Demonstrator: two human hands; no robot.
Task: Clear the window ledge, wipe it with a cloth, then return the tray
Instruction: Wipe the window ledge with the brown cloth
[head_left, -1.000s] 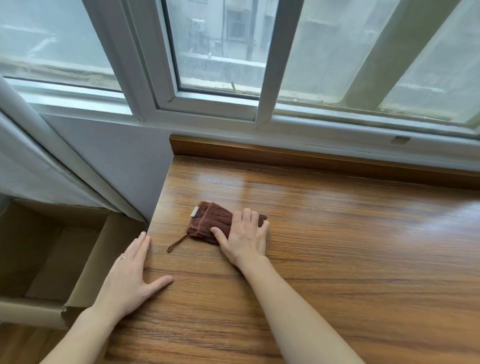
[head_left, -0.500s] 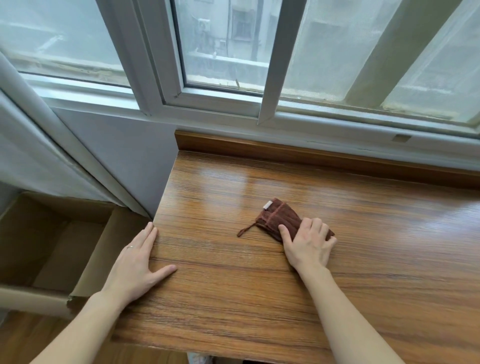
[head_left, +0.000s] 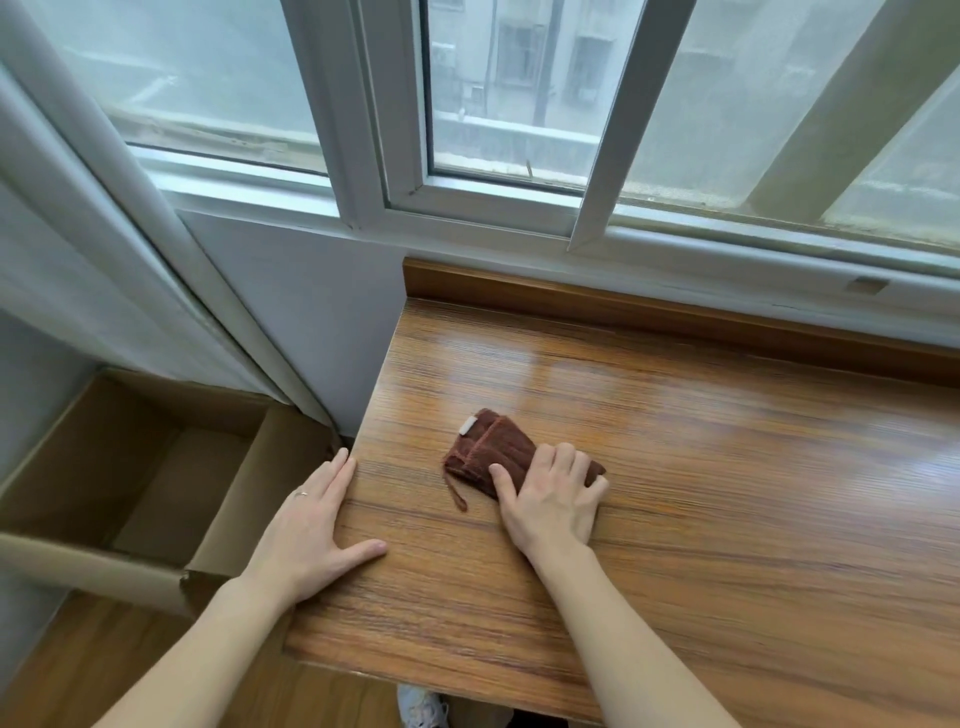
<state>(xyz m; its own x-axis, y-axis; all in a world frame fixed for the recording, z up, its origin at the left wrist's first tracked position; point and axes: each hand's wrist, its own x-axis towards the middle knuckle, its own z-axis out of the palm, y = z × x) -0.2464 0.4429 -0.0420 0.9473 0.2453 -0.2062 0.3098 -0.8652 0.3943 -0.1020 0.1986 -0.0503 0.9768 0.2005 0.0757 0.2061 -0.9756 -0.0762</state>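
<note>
Window (head_left: 519, 88) runs across the far side, white sliding frames, hazy buildings behind the glass. Below it the wooden ledge (head_left: 727, 493) fills the right and centre, raised wooden lip along its far edge. I see nothing standing on it except the cloth, so I judge the clearing step done.

Cardboard box (head_left: 171, 467) sits left of the ledge and lower, flaps open; the part of its inside I can see looks bare. A grey curtain (head_left: 78, 260) hangs down the far left behind it. A shoe (head_left: 421, 706) peeks out under the near edge of the ledge.

Left hand (head_left: 311, 530) lies flat on the near-left corner of the ledge, fingers straight and together, thumb spread, a ring on one finger. Holding nothing, looks like bracing.

Right hand (head_left: 553, 499) presses down on the cloth (head_left: 488, 452) with fingers laid over its right half, thumb on the near edge. Pressing rather than gripping, as far as I can tell.

Cloth is dark brown, folded, white tag at the far-left corner, hanging loop trailing toward the near side. It lies in the left part of the ledge, well short of the far lip.

Status as I read it: wiping in progress. How much of the ledge is covered, I cannot tell; the surface shines throughout. Tray is not in view, so its return is left. Nothing blocks the wipe path.
</note>
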